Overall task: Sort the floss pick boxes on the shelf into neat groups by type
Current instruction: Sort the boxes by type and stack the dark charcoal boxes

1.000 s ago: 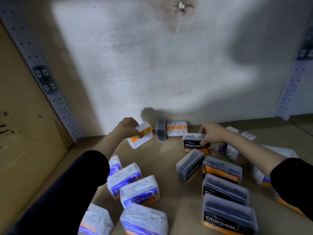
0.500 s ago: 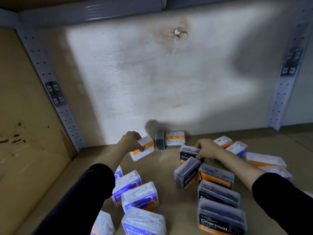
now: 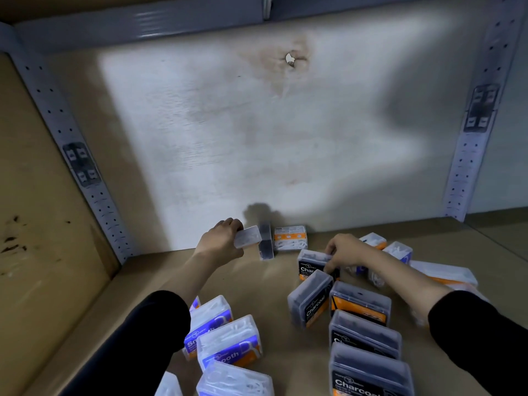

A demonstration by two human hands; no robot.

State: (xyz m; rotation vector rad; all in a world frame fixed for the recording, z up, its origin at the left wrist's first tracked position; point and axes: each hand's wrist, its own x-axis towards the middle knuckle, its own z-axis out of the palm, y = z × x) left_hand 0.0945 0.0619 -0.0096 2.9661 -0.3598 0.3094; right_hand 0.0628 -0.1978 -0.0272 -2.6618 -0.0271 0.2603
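Nearby, blue Smooth boxes (image 3: 228, 344) are lying left and a Charcoal row (image 3: 363, 335) is running right. Farther on, the right hand (image 3: 347, 252) is clasping 1 Charcoal box (image 3: 311, 264) at the row's far end. The left hand (image 3: 220, 242) is gripping a clear box (image 3: 248, 237), its orange label turned away since a moment ago. It is probably heading for the far orange box (image 3: 290, 238), with an upright dark box (image 3: 265, 244) standing between.

Clear box (image 3: 248, 237) in left hand (image 3: 221, 242), just left of the upright dark box (image 3: 265, 244): motion-blurred, label unreadable. Right hand (image 3: 347, 252) hides part of the Charcoal box (image 3: 310, 265) label, right of it.
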